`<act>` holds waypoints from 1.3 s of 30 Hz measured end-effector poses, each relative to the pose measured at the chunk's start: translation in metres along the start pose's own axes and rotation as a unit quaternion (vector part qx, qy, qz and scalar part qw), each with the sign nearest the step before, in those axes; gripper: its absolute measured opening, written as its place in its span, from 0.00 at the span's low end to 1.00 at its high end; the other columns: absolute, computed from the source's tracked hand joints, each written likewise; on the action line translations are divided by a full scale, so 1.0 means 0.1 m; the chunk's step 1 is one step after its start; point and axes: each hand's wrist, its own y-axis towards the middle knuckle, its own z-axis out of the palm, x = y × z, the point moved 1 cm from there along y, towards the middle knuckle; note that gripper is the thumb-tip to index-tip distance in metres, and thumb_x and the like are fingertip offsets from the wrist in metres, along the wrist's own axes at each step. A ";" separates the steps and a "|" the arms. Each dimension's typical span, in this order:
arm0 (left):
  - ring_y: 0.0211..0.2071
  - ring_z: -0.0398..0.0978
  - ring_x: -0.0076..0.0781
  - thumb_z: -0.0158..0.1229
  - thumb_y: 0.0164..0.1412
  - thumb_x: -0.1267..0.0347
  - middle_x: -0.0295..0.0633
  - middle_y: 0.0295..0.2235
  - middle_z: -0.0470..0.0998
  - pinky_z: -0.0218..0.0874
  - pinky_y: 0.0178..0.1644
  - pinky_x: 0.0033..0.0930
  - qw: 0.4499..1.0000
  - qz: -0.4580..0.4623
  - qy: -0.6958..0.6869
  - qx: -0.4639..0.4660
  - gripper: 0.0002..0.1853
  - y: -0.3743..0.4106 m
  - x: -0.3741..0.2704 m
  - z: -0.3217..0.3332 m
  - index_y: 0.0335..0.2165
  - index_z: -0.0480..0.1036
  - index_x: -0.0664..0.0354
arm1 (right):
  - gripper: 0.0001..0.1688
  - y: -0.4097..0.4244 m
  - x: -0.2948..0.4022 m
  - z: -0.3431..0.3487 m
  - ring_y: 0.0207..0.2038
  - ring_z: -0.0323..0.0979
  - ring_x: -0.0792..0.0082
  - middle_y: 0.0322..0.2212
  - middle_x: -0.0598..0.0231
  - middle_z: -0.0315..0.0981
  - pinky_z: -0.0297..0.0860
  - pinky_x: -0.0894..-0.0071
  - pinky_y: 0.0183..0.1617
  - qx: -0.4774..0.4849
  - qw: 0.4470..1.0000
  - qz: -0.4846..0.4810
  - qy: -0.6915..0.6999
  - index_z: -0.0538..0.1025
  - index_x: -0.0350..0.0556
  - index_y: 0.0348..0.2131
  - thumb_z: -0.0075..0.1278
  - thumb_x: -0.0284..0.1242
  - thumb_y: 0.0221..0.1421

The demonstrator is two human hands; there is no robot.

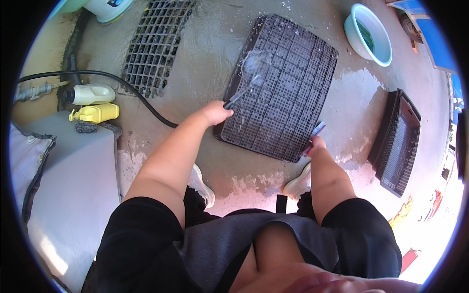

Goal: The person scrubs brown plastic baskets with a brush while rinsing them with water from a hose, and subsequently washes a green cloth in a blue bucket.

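Observation:
A black perforated plastic crate [282, 88] lies on the wet concrete before me, its gridded face turned up. My left hand [218, 112] grips the end of a black hose [137, 93] at the crate's left edge. From it a jet of water [243, 88] strikes the grid and splashes beyond the far edge. My right hand [317, 145] is closed around a scrub brush [319, 128] with pale bristles, beside the crate's near right corner. Fingers hide much of the brush's handle.
A metal drain grate [157, 44] lies at left. Nearer are a white jug [94, 94], a yellow bottle [99, 112] and a dark scouring pad [85, 127]. To the right stand a pale blue basin [351, 27] holding something green and stacked dark crates [383, 135].

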 end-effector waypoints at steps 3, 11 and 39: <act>0.57 0.69 0.52 0.58 0.60 0.57 0.57 0.53 0.72 0.58 0.61 0.41 0.998 0.015 -0.005 -0.054 0.31 0.14 -0.13 0.00 0.58 0.66 0.61 | 0.16 0.01 0.13 0.01 0.38 0.77 0.53 0.35 0.52 0.79 0.75 0.50 0.47 0.019 0.998 -0.066 -0.005 0.76 0.39 0.38 0.36 0.24 0.60; 0.61 0.63 0.52 0.53 0.64 0.55 0.56 0.64 0.52 0.56 0.64 0.40 0.963 -0.043 0.086 -0.252 0.37 -0.25 -0.64 -0.43 0.65 0.52 0.58 | 0.17 -0.27 0.53 1.30 0.28 0.73 0.59 0.33 0.59 0.73 0.71 0.49 0.37 0.106 0.985 -0.129 0.040 0.69 0.48 0.48 0.43 0.18 0.59; 0.62 0.61 0.49 0.51 0.64 0.52 0.53 0.64 0.58 0.54 0.65 0.40 0.980 0.022 0.112 -0.165 0.40 -0.29 -0.80 -0.33 0.67 0.51 0.57 | 0.18 -0.38 -0.16 2.24 0.58 0.65 0.49 0.54 0.53 0.69 0.55 0.35 0.64 0.253 0.942 -0.003 0.222 0.68 0.41 0.51 0.40 0.26 0.63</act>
